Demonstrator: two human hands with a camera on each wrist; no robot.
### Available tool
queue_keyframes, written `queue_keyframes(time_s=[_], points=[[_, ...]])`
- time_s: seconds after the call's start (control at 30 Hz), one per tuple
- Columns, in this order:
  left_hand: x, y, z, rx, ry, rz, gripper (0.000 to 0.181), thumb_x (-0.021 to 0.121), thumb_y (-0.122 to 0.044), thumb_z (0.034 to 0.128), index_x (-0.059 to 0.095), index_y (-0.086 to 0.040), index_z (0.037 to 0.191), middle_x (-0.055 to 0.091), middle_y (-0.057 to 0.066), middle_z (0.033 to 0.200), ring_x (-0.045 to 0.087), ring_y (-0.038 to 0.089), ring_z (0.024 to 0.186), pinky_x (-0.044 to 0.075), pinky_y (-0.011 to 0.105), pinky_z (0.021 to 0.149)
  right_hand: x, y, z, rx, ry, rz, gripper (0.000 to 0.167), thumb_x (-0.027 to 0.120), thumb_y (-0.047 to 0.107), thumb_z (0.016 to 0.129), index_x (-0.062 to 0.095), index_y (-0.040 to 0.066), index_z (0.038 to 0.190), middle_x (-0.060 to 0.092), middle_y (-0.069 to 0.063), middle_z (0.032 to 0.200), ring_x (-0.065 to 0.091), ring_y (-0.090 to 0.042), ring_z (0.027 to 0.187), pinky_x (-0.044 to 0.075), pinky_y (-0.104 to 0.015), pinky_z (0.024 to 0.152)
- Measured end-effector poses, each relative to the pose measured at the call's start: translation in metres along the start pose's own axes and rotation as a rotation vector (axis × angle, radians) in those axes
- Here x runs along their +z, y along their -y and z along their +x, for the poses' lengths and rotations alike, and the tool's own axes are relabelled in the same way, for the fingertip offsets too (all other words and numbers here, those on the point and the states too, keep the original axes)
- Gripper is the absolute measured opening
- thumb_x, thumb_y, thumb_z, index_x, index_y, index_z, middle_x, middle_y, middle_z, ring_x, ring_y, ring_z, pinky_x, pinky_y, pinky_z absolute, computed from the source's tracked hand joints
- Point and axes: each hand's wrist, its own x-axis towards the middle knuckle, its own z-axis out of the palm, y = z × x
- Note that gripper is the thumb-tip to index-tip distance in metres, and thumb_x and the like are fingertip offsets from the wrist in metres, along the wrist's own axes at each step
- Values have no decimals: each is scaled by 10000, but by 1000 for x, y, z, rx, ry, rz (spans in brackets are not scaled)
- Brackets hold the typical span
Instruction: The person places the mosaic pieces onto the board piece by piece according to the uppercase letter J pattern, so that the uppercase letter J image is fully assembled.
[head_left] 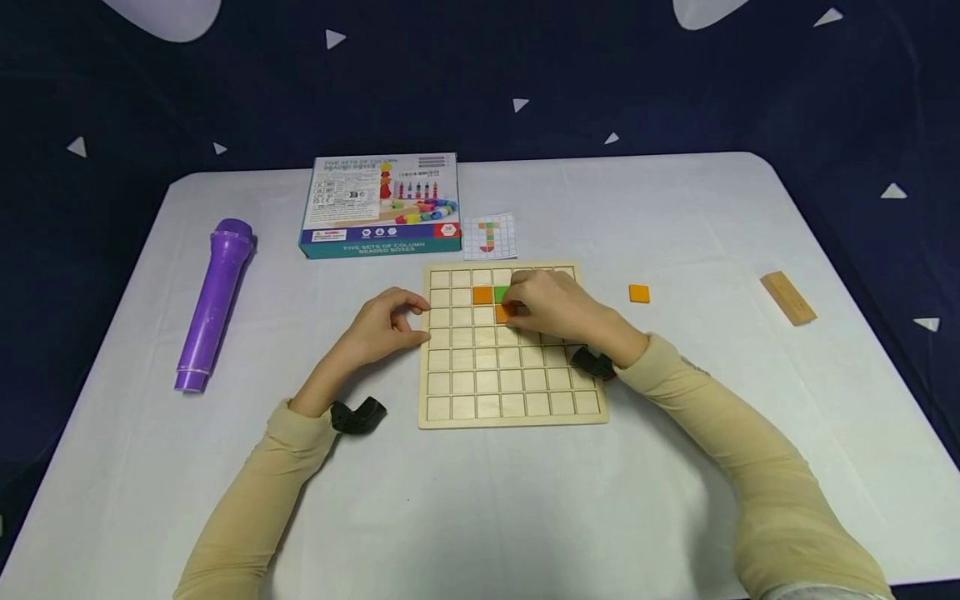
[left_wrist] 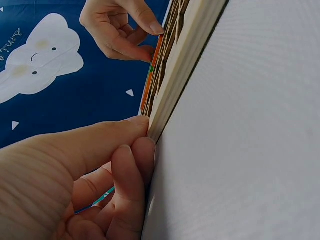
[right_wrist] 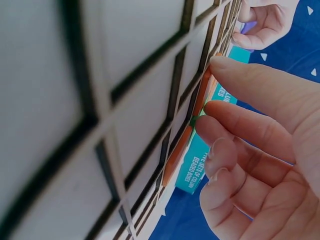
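A wooden grid board [head_left: 484,382] lies in the middle of the table. My left hand [head_left: 381,328] grips its left edge; in the left wrist view the thumb lies at the rim with curled fingers close below. Over the board's upper part, my right hand [head_left: 558,307] pinches an orange tile [head_left: 502,313] between thumb and index finger. A green tile [head_left: 501,294] sits just above it, with another orange tile [head_left: 482,296] on the green one's left. The right wrist view shows a further orange tile [right_wrist: 175,156] past the green, which the hand covers in the head view.
Behind the board, a pattern card [head_left: 490,237] lies beside a beaded-toy box [head_left: 380,205]. A loose orange tile [head_left: 639,293] is to the right, and farther out lies a wooden block [head_left: 788,298]. A purple microphone-shaped tube [head_left: 214,307] rests at the left.
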Motion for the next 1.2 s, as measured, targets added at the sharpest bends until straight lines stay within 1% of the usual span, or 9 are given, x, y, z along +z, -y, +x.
queue_keyframes(time_s=[0.17, 0.3, 0.43, 0.57, 0.77, 0.93, 1.03, 1.2], points=[[0, 0, 0, -4, 0, 3, 392, 746, -96, 762, 611, -23, 1123, 577, 137, 1034, 516, 89, 614, 420, 220, 607, -1, 0, -3, 3, 2, -3, 170, 746, 221, 789, 722, 89, 892, 649, -43, 854, 591, -149, 751, 513, -314, 686], [0, -1, 0, -5, 1, 6, 391, 745, -98, 764, 610, -24, 1124, 578, 135, 1039, 519, 88, 617, 423, 222, 613, -5, -1, -8, -3, -16, 9, 161, 732, 205, 802, 727, 86, 910, 658, -44, 865, 608, -156, 772, 520, -324, 705], [-1, -1, -1, 0, 1, 5, 393, 746, -87, 762, 611, -15, 1125, 577, 153, 1048, 517, 74, 618, 424, 223, 617, -10, -5, -16, -14, -52, 13, 109, 704, 163, 825, 728, 90, 903, 658, -43, 853, 599, -143, 745, 510, -309, 659], [-1, 0, -1, 2, 0, 5, 394, 745, -87, 762, 611, -17, 1126, 575, 148, 1043, 516, 81, 621, 422, 219, 616, -13, -8, -25, -8, -75, 19, 112, 687, 145, 840, 730, 73, 914, 658, -58, 851, 604, -154, 737, 506, -297, 639], [0, 2, 0, 6, 0, 10, 395, 739, -96, 766, 607, -16, 1129, 574, 143, 1043, 518, 88, 628, 423, 221, 617, -17, -10, -39, -13, -91, 5, 128, 706, 111, 816, 729, 50, 926, 666, -76, 872, 621, -170, 751, 517, -307, 649], [0, 2, 0, -1, 3, 5, 394, 734, -103, 771, 603, -15, 1133, 572, 141, 1047, 517, 99, 638, 421, 220, 615, -18, -13, -50, -18, -113, -13, 125, 720, 91, 795, 728, 41, 909, 665, -66, 862, 624, -160, 734, 513, -292, 623], [0, 1, 0, -5, 1, 8, 393, 738, -110, 769, 606, -20, 1127, 574, 133, 1040, 518, 103, 639, 419, 219, 613, -19, -14, -56, -6, -118, 3, 120, 717, 85, 793, 725, 36, 903, 658, -59, 848, 616, -158, 735, 506, -287, 622], [0, 0, 0, -9, 1, 10, 390, 738, -112, 769, 608, -27, 1127, 576, 126, 1042, 519, 116, 643, 420, 218, 614, -19, -18, -67, 17, -109, 35, 130, 717, 84, 797, 719, 29, 915, 659, -61, 873, 631, -169, 772, 512, -289, 649]])
